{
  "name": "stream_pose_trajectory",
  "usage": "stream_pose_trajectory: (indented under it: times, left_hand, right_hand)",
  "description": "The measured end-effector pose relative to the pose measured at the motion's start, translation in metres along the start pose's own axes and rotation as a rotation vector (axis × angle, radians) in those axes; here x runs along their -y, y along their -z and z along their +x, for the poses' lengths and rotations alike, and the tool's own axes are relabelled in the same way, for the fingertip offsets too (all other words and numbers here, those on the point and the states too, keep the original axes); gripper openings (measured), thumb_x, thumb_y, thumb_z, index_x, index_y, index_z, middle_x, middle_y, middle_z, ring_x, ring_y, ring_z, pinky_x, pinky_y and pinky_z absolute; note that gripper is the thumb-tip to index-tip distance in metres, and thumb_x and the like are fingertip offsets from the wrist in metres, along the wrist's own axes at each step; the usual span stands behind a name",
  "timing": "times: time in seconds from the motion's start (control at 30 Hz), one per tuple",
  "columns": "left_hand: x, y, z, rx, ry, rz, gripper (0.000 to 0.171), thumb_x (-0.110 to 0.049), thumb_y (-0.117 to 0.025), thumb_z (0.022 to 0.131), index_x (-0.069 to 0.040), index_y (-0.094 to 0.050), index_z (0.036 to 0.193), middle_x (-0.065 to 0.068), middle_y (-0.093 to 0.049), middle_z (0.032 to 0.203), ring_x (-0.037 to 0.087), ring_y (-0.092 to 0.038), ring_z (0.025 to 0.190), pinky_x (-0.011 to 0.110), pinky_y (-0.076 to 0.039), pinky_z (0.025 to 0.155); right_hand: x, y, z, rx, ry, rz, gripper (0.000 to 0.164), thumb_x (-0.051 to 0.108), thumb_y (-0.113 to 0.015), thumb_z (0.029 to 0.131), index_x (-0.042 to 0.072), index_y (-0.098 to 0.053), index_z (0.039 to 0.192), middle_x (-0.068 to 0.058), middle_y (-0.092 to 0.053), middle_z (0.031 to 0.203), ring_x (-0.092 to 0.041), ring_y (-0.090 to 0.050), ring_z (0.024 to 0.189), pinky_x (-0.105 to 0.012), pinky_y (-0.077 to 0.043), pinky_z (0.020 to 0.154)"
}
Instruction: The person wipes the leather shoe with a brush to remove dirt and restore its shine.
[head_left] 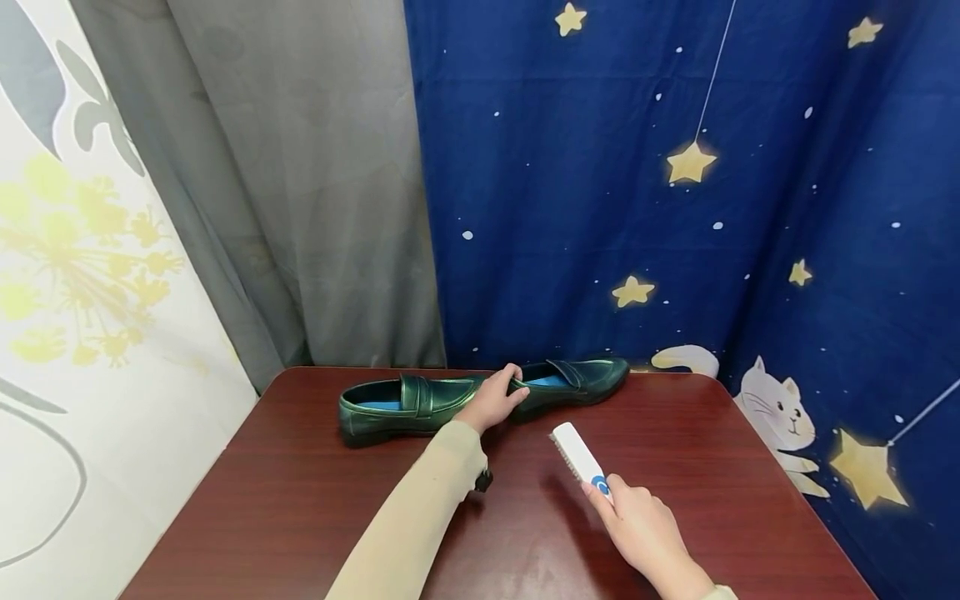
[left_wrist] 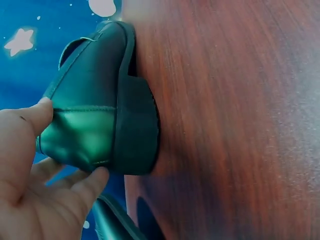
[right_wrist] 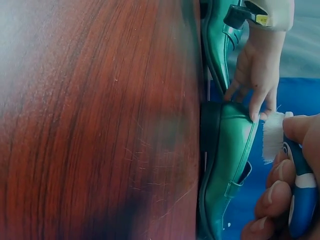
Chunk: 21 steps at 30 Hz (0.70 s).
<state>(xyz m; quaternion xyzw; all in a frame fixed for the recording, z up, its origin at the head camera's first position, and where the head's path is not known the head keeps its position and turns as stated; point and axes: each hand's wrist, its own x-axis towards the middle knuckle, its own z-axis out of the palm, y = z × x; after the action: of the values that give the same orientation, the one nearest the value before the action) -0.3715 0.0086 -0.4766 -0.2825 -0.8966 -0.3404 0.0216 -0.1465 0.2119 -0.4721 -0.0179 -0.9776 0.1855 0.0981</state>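
- Left hand (head_left: 491, 400) has the right-side shoe (head_left: 600, 383) by its heel end: thumb up at the opening's rim, other fingers round the back, so yeah, pinching it.
- That shoe's a shiny dark green loafer with a blue insole, at the far edge of the surface (head_left: 300, 500), toe pointing right.
- Left-side shoe (head_left: 450, 392) looks like its mate, also along the far edge, toe pointing right too, partly behind the left hand.
- Right hand (head_left: 648, 521) has its fingers wrapped round the handle of a white and blue brush (head_left: 577, 450). It's up off the surface, nearer the person than the shoes, bristles facing left and touching neither shoe.
- Surface is reddish-brown wood grain. Behind it: a grey curtain (head_left: 337, 208) and a blue curtain (head_left: 562, 208) with stars.
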Motion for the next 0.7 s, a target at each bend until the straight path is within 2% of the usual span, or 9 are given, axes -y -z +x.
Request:
stream_pose_trajectory:
  times: [0.13, 0.27, 0.37, 0.47, 0.57, 0.7]
  left_hand:
    - [0.007, -0.002, -0.007, 0.028, 0.041, 0.001, 0.025, -0.04, -0.053, 0.091, -0.021, -0.045, 0.105, 0.0, -0.054, 0.102, 0.017, -0.049, 0.087, 0.033, -0.039, 0.076]
    - [0.011, -0.001, -0.012, 0.043, 0.04, 0.037, 0.024, -0.043, -0.051, 0.091, -0.023, -0.047, 0.103, -0.002, -0.054, 0.098, 0.015, -0.049, 0.085, 0.032, -0.039, 0.074]
    - [0.011, 0.001, -0.014, 0.054, -0.002, 0.073, 0.022, -0.042, -0.05, 0.092, -0.021, -0.047, 0.095, -0.002, -0.05, 0.084, 0.014, -0.046, 0.074, 0.031, -0.038, 0.069]
    - [0.01, 0.004, -0.016, 0.068, -0.058, 0.1, 0.024, -0.04, -0.049, 0.093, -0.017, -0.043, 0.085, -0.001, -0.039, 0.072, 0.014, -0.037, 0.062, 0.03, -0.034, 0.063]
    - [0.008, 0.006, -0.019, 0.077, -0.103, 0.127, 0.027, -0.039, -0.048, 0.094, -0.016, -0.04, 0.081, 0.0, -0.031, 0.069, 0.013, -0.03, 0.058, 0.03, -0.031, 0.061]
    - [0.007, 0.01, -0.025, 0.081, -0.119, 0.143, 0.027, -0.038, -0.048, 0.094, -0.017, -0.038, 0.08, -0.001, -0.029, 0.068, 0.012, -0.03, 0.056, 0.029, -0.032, 0.061]
  right_hand:
    - [0.001, -0.002, -0.002, 0.025, -0.006, 0.003, 0.048, 0.062, -0.04, 0.087, 0.017, -0.048, 0.075, 0.002, -0.045, 0.057, -0.017, -0.046, 0.05, -0.037, -0.033, 0.046]
    - [0.002, -0.003, -0.004, 0.031, -0.005, 0.01, 0.048, 0.063, -0.039, 0.087, 0.017, -0.047, 0.075, 0.002, -0.045, 0.057, -0.017, -0.046, 0.049, -0.037, -0.033, 0.046]
    - [0.003, -0.004, -0.004, 0.021, 0.001, 0.018, 0.048, 0.063, -0.039, 0.087, 0.018, -0.046, 0.073, 0.003, -0.044, 0.055, -0.016, -0.045, 0.049, -0.036, -0.033, 0.046]
    - [0.004, -0.005, -0.003, 0.017, 0.008, 0.027, 0.047, 0.062, -0.039, 0.087, 0.019, -0.044, 0.072, 0.003, -0.041, 0.053, -0.016, -0.043, 0.048, -0.035, -0.032, 0.046]
    - [0.007, -0.006, -0.003, 0.018, 0.015, 0.036, 0.046, 0.062, -0.039, 0.088, 0.019, -0.043, 0.07, 0.004, -0.04, 0.052, -0.016, -0.041, 0.047, -0.034, -0.031, 0.046]
    - [0.011, -0.009, -0.004, 0.022, 0.027, 0.051, 0.046, 0.063, -0.04, 0.087, 0.02, -0.043, 0.071, 0.004, -0.04, 0.052, -0.015, -0.041, 0.047, -0.034, -0.031, 0.046]
